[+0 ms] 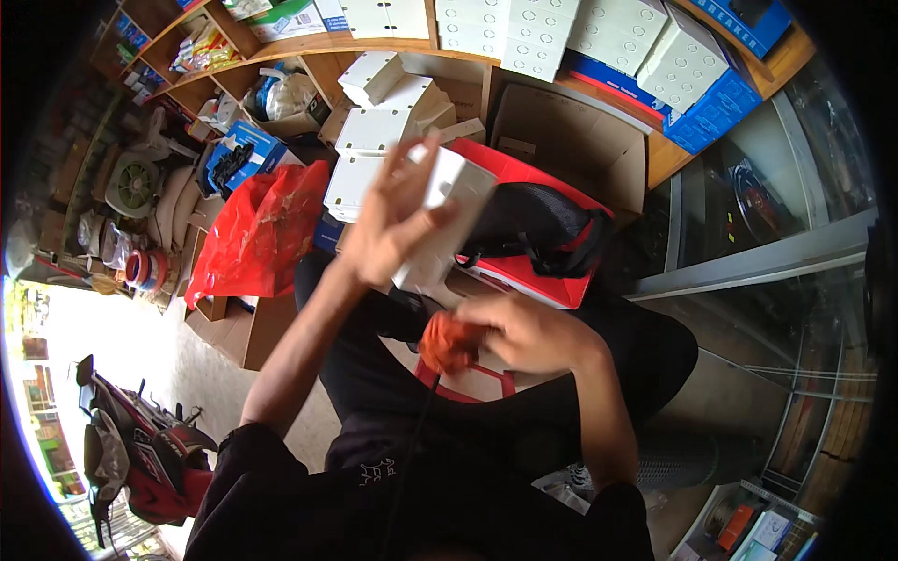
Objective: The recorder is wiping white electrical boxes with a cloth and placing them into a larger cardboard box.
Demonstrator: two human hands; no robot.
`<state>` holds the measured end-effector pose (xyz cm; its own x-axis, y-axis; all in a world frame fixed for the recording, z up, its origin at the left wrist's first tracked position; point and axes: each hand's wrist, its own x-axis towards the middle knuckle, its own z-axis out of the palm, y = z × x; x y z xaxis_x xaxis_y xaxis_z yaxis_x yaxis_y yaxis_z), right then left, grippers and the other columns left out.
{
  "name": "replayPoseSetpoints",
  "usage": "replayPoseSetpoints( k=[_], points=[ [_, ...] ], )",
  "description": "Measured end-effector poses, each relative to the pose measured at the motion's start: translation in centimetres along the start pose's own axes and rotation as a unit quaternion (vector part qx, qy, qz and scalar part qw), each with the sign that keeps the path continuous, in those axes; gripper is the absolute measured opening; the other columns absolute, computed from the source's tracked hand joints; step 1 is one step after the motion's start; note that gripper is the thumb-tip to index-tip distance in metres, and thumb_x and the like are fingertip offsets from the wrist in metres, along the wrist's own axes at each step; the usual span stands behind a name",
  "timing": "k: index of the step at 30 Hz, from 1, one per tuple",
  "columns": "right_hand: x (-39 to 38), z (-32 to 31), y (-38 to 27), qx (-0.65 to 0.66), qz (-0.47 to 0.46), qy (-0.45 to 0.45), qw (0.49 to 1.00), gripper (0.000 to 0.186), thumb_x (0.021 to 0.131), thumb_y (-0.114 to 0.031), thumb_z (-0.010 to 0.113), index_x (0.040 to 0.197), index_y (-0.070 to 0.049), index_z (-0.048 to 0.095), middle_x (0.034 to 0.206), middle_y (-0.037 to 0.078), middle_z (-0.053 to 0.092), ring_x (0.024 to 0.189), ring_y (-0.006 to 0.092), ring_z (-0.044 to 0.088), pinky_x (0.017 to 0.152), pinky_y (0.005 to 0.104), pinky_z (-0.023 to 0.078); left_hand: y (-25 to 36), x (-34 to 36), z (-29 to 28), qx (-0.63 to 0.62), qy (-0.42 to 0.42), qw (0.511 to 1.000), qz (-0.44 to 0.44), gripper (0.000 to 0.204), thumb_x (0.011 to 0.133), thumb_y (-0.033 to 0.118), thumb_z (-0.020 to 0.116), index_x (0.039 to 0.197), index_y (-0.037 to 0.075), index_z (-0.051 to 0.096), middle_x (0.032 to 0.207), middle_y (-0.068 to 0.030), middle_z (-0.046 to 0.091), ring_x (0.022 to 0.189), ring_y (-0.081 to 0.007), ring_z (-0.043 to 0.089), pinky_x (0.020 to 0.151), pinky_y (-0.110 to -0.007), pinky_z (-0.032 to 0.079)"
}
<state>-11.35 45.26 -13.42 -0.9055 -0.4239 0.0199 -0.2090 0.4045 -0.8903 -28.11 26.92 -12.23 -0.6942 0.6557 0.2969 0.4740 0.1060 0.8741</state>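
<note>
Above my lap, a white box (458,192) is tilted in my left hand (383,220). The fingers reach along its left side and far end, and the thumb lies over it; motion blurs this hand. Closer to my body, my right hand (538,332) is closed on an orange cloth (449,344), which hangs bunched to the left of the fingers, just below the box's near end.
A black bag (533,220) lies in a red open box (486,159) ahead. Stacked white boxes (369,136) stand beside it, with a red plastic bag (257,229) to the left. Between my legs is a red stool (477,383). A motorcycle (145,458) stands at lower left.
</note>
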Motion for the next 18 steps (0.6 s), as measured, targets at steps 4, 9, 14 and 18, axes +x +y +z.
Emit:
replayPoseSetpoints(
  k=[4,9,14,18],
  points=[
    [0.0,-0.7,-2.4,0.022,0.042,-0.089,0.995,0.033,0.096,-0.017,0.066,0.127,-0.005,0.067,0.111,0.021,0.072,0.103,0.0363,0.07,0.09,0.0422,0.053,-7.4,5.8,-7.0,0.201,0.047,0.978,-0.021,0.092,0.083,0.036,0.085,0.152,-0.001,0.037,0.161,-0.0253,0.038,0.144,-0.0311,0.044,0.117,-0.045,0.037],
    [-1.7,-1.5,0.2,0.066,0.078,0.083,0.991,0.053,0.104,-0.042,0.061,0.141,-0.004,0.057,0.116,0.016,0.072,0.105,0.0289,0.071,0.093,0.0386,0.054,-13.9,11.3,-8.8,0.486,0.065,0.861,-0.135,0.087,0.08,0.059,0.074,0.149,0.01,0.053,0.157,-0.0199,0.039,0.13,-0.0523,0.05,0.104,-0.058,0.049],
    [-5.0,-5.8,1.6,0.042,0.195,0.255,0.946,0.043,0.107,-0.031,0.06,0.14,-0.002,0.06,0.099,0.008,0.072,0.094,0.0108,0.066,0.086,0.0308,0.052,-16.5,12.9,-7.5,0.491,0.064,0.846,-0.195,0.093,0.078,0.063,0.071,0.15,0.009,0.051,0.157,-0.0218,0.039,0.132,-0.052,0.05,0.101,-0.058,0.051],
    [-8.0,-10.4,4.6,-0.001,0.215,0.28,0.936,0.037,0.107,-0.029,0.06,0.12,0.005,0.066,0.097,0.007,0.071,0.092,0.0097,0.064,0.085,0.0272,0.05,-16.4,13.5,-6.9,0.485,0.023,0.838,-0.247,0.091,0.078,0.065,0.07,0.148,0.009,0.053,0.154,-0.0222,0.041,0.133,-0.0525,0.049,0.099,-0.056,0.053]
  ],
)
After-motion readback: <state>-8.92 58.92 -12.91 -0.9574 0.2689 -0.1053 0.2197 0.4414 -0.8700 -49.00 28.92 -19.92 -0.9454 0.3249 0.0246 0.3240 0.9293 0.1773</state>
